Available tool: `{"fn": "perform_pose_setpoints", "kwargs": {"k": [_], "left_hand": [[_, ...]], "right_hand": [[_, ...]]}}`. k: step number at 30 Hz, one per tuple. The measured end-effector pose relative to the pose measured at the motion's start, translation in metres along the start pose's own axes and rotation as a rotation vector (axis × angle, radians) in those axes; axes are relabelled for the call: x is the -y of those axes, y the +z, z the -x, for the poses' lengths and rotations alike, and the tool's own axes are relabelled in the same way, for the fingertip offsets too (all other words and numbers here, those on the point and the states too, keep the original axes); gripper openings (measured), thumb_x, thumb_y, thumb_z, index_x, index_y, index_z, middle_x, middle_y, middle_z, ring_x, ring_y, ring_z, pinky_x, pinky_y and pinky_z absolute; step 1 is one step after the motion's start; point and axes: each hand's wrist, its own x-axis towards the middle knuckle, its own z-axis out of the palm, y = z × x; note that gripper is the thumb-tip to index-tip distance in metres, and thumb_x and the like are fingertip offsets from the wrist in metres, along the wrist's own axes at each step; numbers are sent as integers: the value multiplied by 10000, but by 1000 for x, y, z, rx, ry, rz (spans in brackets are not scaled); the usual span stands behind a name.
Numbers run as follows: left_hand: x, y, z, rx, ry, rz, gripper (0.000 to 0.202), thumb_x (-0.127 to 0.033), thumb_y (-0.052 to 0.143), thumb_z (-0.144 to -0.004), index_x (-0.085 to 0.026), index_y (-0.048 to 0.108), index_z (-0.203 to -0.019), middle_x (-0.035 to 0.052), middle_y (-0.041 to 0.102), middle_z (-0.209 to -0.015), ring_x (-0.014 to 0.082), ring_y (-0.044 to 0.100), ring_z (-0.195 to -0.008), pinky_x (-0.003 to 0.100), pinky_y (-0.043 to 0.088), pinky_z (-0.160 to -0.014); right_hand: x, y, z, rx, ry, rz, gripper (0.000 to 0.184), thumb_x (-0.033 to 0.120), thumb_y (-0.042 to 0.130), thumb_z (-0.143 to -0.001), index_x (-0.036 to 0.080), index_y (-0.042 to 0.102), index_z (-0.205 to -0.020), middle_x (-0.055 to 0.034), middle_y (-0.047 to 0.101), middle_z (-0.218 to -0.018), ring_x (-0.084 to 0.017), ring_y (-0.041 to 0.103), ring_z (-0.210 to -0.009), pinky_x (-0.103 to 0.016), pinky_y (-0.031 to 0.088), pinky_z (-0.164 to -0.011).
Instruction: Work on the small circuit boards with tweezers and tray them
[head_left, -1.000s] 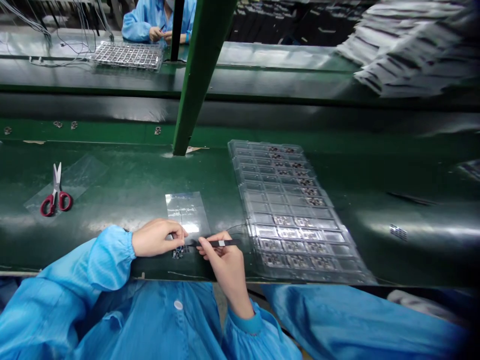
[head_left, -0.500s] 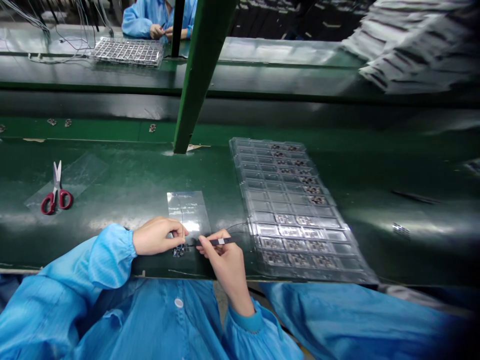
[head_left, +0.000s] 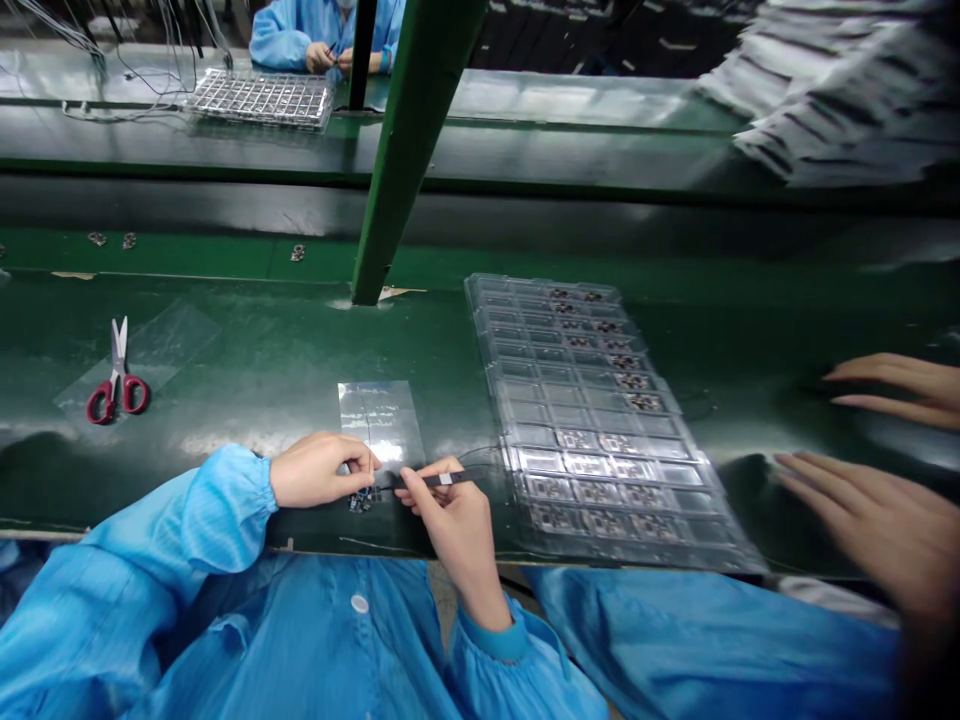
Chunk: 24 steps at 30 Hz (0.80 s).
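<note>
My left hand [head_left: 322, 470] is closed in a pinch at the upper edge of a small circuit board [head_left: 361, 499]. A thin dark wire [head_left: 368, 420] runs up from these fingertips. My right hand [head_left: 452, 515] is closed around slim black tweezers [head_left: 442, 480] with a white label, held nearly level. Their tip points left and meets or nearly meets the board; exact contact is too small to tell. Beneath the fingertips lies a clear plastic sheet [head_left: 390, 410] on the green bench. Right of my hands is a clear compartment tray [head_left: 525, 390] holding several small boards.
Red-handled scissors [head_left: 118, 385] lie on another clear sheet [head_left: 169, 340] at left. A green post [head_left: 405, 170] rises behind the work spot. A co-worker's hands [head_left: 862, 510] reach in from the right. Across the bench, another person sits near a filled tray [head_left: 259, 100].
A co-worker's two hands have come in from the right, where a dark slim tool and a small part lay before. My hands keep nearly the same pose; the view has shifted slightly.
</note>
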Motion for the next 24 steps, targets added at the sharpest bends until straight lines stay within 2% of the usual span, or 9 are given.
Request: {"fn": "perform_pose_setpoints", "kwargs": {"k": [6,10,13,15,19,24], "left_hand": [[1,-1,0,4,-18,14,122,-199,577,-846,-172,603,-730,34,721,-1030,175,666,-902,241,450,-756],[3,0,1,-15,-30,122,133,-209,578,-840,-167,595,-715,52,723,-1015,177,670,-928,235,459,-761],[4,0,0,-51,-66,197,122,-217,569,-839,-164,611,-737,42,730,-980,167,673,-889,229,463,-755],[4,0,0,-55,-97,222,113,-233,574,-832,-161,625,-762,28,731,-891,155,668,-800,225,466,-710],[3,1,-1,-2,-171,325,136,-264,571,-834,-150,599,-766,-16,651,-626,136,641,-632,208,451,-607],[3,2,-2,13,-225,369,146,-271,547,-848,-154,580,-767,-32,619,-581,144,657,-624,211,449,-602]], "right_hand": [[2,-8,-3,74,-9,-224,180,370,728,-737,281,604,-641,-52,691,-567,-204,681,-534,-294,535,-507],[-3,-3,0,-43,-35,-351,222,389,719,-750,233,587,-663,-23,668,-556,-177,644,-494,-285,536,-507],[-7,6,2,-143,-83,-358,251,382,701,-781,190,575,-678,-5,648,-580,-163,639,-519,-269,540,-538],[-10,10,3,-169,-104,-341,257,376,700,-786,177,573,-685,-3,642,-599,-162,642,-536,-269,543,-552],[-12,14,4,-178,-116,-319,245,357,705,-788,170,570,-706,-1,634,-623,-161,651,-563,-265,548,-571],[-10,14,7,-179,-112,-270,256,361,711,-776,172,557,-696,5,609,-617,-166,655,-570,-268,558,-573]]}}
